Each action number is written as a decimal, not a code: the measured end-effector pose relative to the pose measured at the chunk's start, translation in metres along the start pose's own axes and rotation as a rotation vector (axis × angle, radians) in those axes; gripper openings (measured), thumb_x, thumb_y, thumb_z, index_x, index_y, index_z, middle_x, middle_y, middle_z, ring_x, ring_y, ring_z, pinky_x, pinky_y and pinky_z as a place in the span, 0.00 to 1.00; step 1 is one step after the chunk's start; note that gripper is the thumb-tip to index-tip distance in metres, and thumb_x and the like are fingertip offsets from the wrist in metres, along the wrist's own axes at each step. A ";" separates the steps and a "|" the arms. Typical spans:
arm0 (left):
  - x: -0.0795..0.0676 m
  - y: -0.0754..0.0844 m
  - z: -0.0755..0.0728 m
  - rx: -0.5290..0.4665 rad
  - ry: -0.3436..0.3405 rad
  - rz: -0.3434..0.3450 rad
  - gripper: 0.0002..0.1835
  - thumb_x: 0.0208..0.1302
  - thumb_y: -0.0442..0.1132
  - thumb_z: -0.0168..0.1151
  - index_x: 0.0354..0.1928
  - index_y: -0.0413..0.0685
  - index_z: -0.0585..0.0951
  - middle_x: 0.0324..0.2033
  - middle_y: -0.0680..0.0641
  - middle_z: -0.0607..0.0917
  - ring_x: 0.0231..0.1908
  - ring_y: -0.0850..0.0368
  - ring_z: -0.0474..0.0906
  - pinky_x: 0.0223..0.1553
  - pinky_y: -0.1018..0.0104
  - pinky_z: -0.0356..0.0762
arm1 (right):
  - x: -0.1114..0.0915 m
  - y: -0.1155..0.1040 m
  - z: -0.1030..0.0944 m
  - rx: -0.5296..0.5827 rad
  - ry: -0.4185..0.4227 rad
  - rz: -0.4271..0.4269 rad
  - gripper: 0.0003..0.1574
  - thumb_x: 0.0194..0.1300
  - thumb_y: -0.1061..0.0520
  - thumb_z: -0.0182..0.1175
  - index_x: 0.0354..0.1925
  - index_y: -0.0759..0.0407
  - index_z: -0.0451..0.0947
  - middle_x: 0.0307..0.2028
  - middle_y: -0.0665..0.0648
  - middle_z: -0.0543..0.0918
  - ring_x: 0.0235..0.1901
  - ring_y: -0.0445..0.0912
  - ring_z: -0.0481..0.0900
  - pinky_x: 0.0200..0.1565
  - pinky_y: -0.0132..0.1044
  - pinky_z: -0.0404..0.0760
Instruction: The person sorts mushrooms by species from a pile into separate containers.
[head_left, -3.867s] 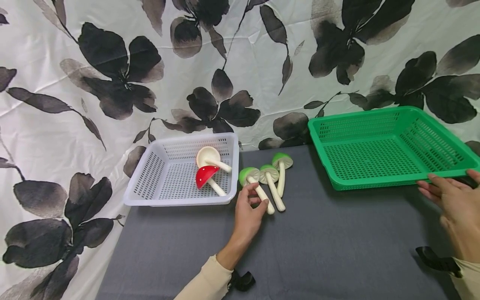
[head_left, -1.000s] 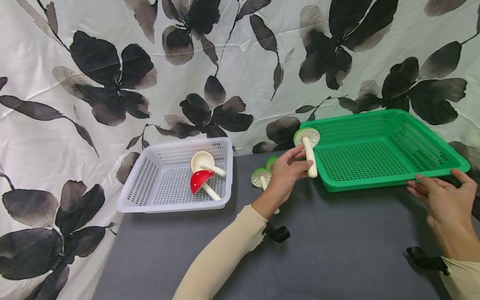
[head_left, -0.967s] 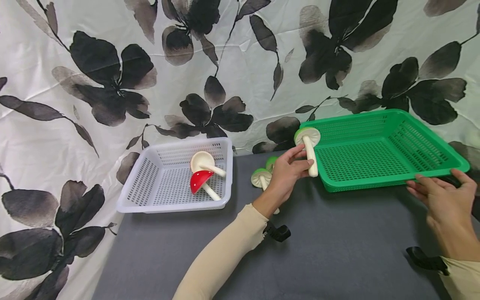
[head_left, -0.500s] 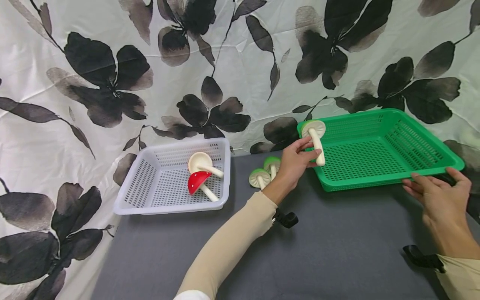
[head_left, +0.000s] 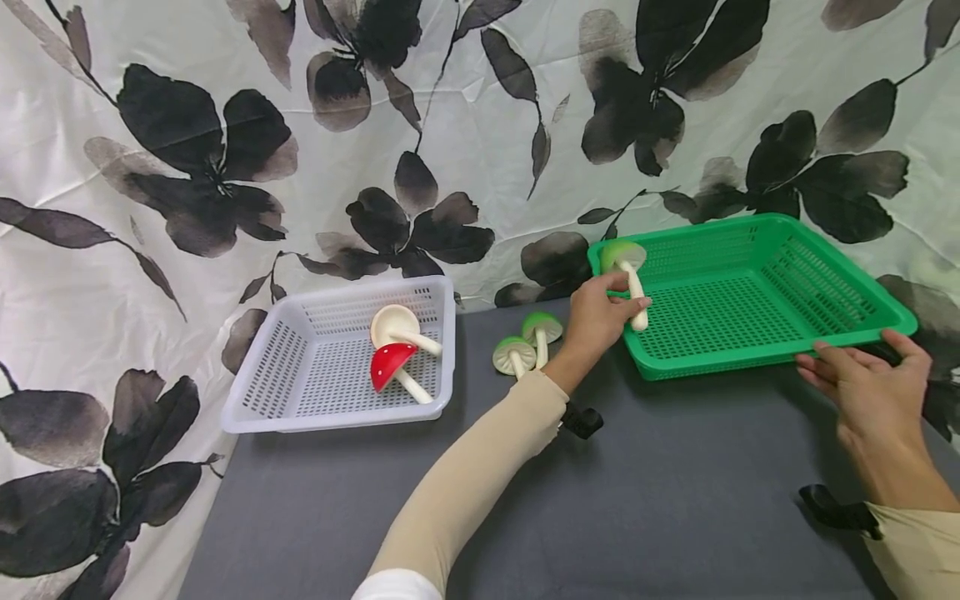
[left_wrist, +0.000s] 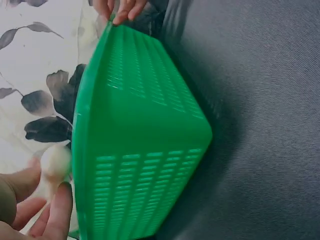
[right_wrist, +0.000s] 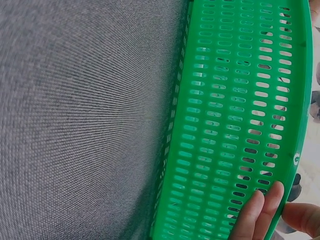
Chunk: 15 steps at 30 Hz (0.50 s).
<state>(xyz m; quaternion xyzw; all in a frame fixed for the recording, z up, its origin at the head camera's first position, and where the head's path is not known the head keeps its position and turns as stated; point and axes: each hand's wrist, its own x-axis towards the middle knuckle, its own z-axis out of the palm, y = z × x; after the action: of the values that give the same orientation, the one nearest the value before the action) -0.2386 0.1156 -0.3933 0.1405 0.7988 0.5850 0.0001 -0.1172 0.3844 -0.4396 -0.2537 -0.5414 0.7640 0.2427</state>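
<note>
My left hand (head_left: 600, 318) pinches the white stem of a toy mushroom (head_left: 622, 255) with a green cap, over the left rim of the green basket (head_left: 705, 362). In the left wrist view the stem's pale end (left_wrist: 56, 161) shows between thumb and fingers, beside the rim. My right hand (head_left: 873, 392) grips the basket's front rim near its right corner; the right wrist view shows fingers (right_wrist: 252, 212) on the outer wall and the thumb over the rim. Two more green-capped mushrooms lie left of my left hand, one in front (head_left: 514, 357) and one behind (head_left: 542, 328).
A white basket (head_left: 247, 400) stands on the left, holding a red-capped mushroom (head_left: 392, 367) and another with its pale underside (head_left: 395, 323) showing. Grey cloth (head_left: 675, 500) covers the table. A floral curtain (head_left: 480, 108) hangs right behind both baskets.
My left hand picked up a green-capped mushroom from the table and carried it right to the green basket's left rim, its cap tilting lately. My right hand keeps its grip on the basket.
</note>
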 end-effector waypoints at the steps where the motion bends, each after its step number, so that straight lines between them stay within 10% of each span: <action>1: 0.000 -0.001 -0.001 0.082 0.010 0.012 0.24 0.62 0.40 0.73 0.61 0.51 0.83 0.48 0.52 0.86 0.34 0.69 0.84 0.30 0.77 0.79 | 0.000 0.000 0.000 -0.001 0.000 0.002 0.56 0.67 0.64 0.65 0.76 0.39 0.41 0.35 0.48 0.80 0.23 0.39 0.87 0.28 0.29 0.85; 3: -0.002 -0.003 -0.004 0.110 0.005 0.018 0.22 0.63 0.39 0.72 0.59 0.50 0.84 0.46 0.50 0.86 0.32 0.68 0.84 0.30 0.76 0.81 | 0.001 0.000 0.001 -0.002 0.001 0.003 0.56 0.66 0.64 0.66 0.76 0.40 0.41 0.35 0.48 0.81 0.23 0.39 0.87 0.28 0.29 0.85; 10: -0.008 -0.013 -0.026 -0.343 -0.110 -0.054 0.16 0.67 0.33 0.68 0.56 0.45 0.84 0.40 0.50 0.82 0.39 0.50 0.87 0.43 0.56 0.87 | 0.001 -0.001 0.001 0.003 0.000 0.001 0.56 0.66 0.63 0.66 0.76 0.40 0.42 0.33 0.47 0.82 0.23 0.40 0.87 0.28 0.29 0.85; 15: -0.016 -0.024 -0.052 -0.431 -0.130 -0.122 0.15 0.68 0.33 0.67 0.56 0.44 0.84 0.38 0.50 0.83 0.40 0.48 0.85 0.45 0.47 0.86 | 0.000 -0.002 0.002 -0.011 0.018 0.006 0.55 0.66 0.63 0.66 0.76 0.39 0.43 0.33 0.47 0.81 0.23 0.39 0.86 0.27 0.28 0.84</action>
<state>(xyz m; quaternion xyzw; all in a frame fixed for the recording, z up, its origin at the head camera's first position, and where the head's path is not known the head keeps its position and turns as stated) -0.2375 0.0571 -0.4022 0.1261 0.6606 0.7308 0.1166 -0.1187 0.3834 -0.4375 -0.2637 -0.5425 0.7594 0.2438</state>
